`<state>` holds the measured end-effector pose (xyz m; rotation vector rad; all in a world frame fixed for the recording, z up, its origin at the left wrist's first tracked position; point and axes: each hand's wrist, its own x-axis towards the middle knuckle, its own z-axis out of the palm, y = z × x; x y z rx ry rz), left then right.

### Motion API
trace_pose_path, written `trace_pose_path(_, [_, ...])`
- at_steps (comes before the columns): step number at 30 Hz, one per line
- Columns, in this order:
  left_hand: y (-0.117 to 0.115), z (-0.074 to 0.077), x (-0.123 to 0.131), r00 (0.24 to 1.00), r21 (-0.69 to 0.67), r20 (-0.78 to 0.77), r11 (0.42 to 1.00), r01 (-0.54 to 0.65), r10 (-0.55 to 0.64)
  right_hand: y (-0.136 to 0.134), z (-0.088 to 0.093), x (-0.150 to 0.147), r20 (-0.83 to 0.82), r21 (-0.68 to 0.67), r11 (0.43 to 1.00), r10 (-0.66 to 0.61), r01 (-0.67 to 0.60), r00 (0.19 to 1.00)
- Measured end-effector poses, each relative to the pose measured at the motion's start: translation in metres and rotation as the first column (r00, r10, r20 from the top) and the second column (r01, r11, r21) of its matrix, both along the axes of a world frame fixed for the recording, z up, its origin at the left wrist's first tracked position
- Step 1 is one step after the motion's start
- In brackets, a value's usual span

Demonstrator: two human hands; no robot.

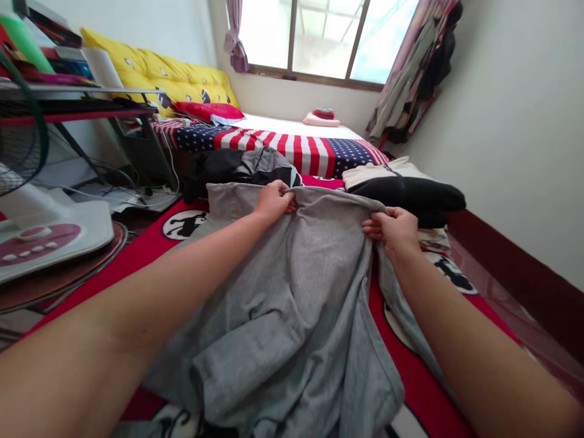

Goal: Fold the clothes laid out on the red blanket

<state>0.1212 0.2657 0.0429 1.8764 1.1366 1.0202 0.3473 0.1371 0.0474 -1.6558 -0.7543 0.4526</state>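
A grey cloth garment [328,243] is stretched between my two hands, its top edge lifted and its lower part hanging in loose folds toward me. Its exact kind is hard to make out; a tube-like part with an open end lies folded across the front. My left hand [275,199] pinches the top edge near the middle, fingers closed. Farther right, my right hand [395,230] grips the same edge with thumb and fingers pressed together. Under the garment spreads a red cloth [150,261] with round black-and-white prints.
Dark and grey clothes [246,164] lie heaped behind the garment. At right stands a stack of folded clothes [406,188]. A fan base [50,237] is at left, below a cluttered desk [86,103]. A bed [283,146] with a stars-and-stripes cover is beneath the window [323,36].
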Motion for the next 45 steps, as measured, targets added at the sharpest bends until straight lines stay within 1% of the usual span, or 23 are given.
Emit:
trace_pose_path(1, [0.001, -0.01, 0.002, 0.998, 0.064, -0.066, 0.998, -0.018, 0.023, 0.003, -0.01, 0.0, 0.093, -0.002, 1.0, -0.016, 0.017, 0.996])
trace_pose_path(2, [0.002, -0.021, 0.004, 0.989, 0.132, -0.143, 0.991, -0.013, 0.032, 0.005, -0.022, 0.001, 0.214, -0.012, 0.999, -0.026, 0.029, 0.976])
trace_pose_path(3, [0.002, -0.033, 0.004, 0.972, 0.194, -0.232, 0.981, 0.024, 0.022, 0.006, -0.034, 0.002, 0.348, -0.037, 0.999, -0.018, 0.033, 0.937])
trace_pose_path(5, [0.002, -0.054, 0.004, 0.907, 0.263, -0.42, 0.954, 0.144, -0.021, 0.007, -0.057, 0.004, 0.572, -0.129, 0.991, 0.051, 0.029, 0.819])
trace_pose_path(7, [0.002, -0.067, 0.004, 0.813, 0.258, -0.58, 0.936, 0.24, -0.049, 0.008, -0.072, 0.006, 0.686, -0.239, 0.971, 0.146, 0.031, 0.713])
trace_pose_path(9, [0.003, -0.072, 0.006, 0.728, 0.233, -0.684, 0.932, 0.276, -0.045, 0.01, -0.077, 0.007, 0.73, -0.333, 0.942, 0.228, 0.045, 0.644])
trace_pose_path(11, [0.003, -0.07, 0.008, 0.672, 0.214, -0.739, 0.931, 0.297, -0.044, 0.012, -0.076, 0.006, 0.756, -0.41, 0.911, 0.306, 0.055, 0.579])
trace_pose_path(14, [-0.003, -0.064, 0.004, 0.624, 0.179, -0.779, 0.936, 0.303, -0.053, 0.01, -0.073, 0.006, 0.761, -0.504, 0.864, 0.431, 0.023, 0.486])
trace_pose_path(17, [-0.019, -0.063, -0.013, 0.6, 0.153, -0.795, 0.93, 0.333, -0.084, -0.003, -0.075, 0.008, 0.747, -0.548, 0.836, 0.491, -0.004, 0.449])
trace_pose_path(20, [-0.041, -0.065, -0.04, 0.606, 0.153, -0.785, 0.908, 0.389, -0.127, -0.025, -0.08, 0.009, 0.747, -0.53, 0.847, 0.487, -0.037, 0.452])
trace_pose_path(23, [-0.063, -0.065, -0.067, 0.604, 0.136, -0.782, 0.903, 0.408, -0.155, -0.048, -0.084, 0.004, 0.734, -0.515, 0.854, 0.486, -0.077, 0.475])
trace_pose_path(25, [-0.077, -0.064, -0.081, 0.599, 0.109, -0.782, 0.909, 0.403, -0.171, -0.062, -0.085, -0.002, 0.714, -0.507, 0.857, 0.478, -0.093, 0.512])
trace_pose_path(28, [-0.097, -0.062, -0.094, 0.612, 0.079, -0.767, 0.918, 0.388, -0.193, -0.082, -0.085, -0.01, 0.671, -0.47, 0.873, 0.447, -0.127, 0.591])
trace_pose_path(30, [-0.111, -0.063, -0.101, 0.638, 0.078, -0.746, 0.927, 0.367, -0.19, -0.098, -0.084, -0.014, 0.637, -0.403, 0.894, 0.428, -0.197, 0.641])
trace_pose_path(32, [-0.126, -0.066, -0.106, 0.679, 0.094, -0.714, 0.938, 0.335, -0.171, -0.116, -0.084, -0.017, 0.594, -0.276, 0.92, 0.392, -0.28, 0.703])
trace_pose_path(33, [-0.132, -0.068, -0.109, 0.707, 0.115, -0.691, 0.942, 0.315, -0.152, -0.125, -0.083, -0.018, 0.563, -0.196, 0.935, 0.353, -0.294, 0.747])
trace_pose_path(35, [-0.145, -0.071, -0.113, 0.781, 0.19, -0.617, 0.945, 0.267, -0.097, -0.14, -0.081, -0.022, 0.476, -0.05, 0.967, 0.241, -0.248, 0.846])
trace_pose_path(37, [-0.154, -0.071, -0.118, 0.87, 0.271, -0.492, 0.942, 0.197, -0.04, -0.152, -0.078, -0.027, 0.399, 0.029, 0.987, 0.133, -0.158, 0.907])
trace_pose_path(39, [-0.161, -0.068, -0.123, 0.946, 0.281, -0.325, 0.953, 0.112, -0.015, -0.158, -0.075, -0.032, 0.374, 0.043, 0.991, 0.099, -0.124, 0.922])
trace_pose_path(41, [-0.167, -0.062, -0.127, 0.985, 0.222, -0.169, 0.973, 0.063, -0.026, -0.16, -0.073, -0.036, 0.382, 0.027, 0.99, 0.118, -0.139, 0.916])
trace_pose_path(43, [-0.173, -0.056, -0.129, 0.993, 0.175, -0.083, 0.98, 0.092, -0.078, -0.158, -0.072, -0.037, 0.404, 0.004, 0.987, 0.147, -0.163, 0.903])
trace_pose_path(45, [-0.178, -0.051, -0.13, 0.981, 0.168, -0.091, 0.968, 0.186, -0.173, -0.155, -0.073, -0.038, 0.439, -0.014, 0.983, 0.169, -0.181, 0.882])
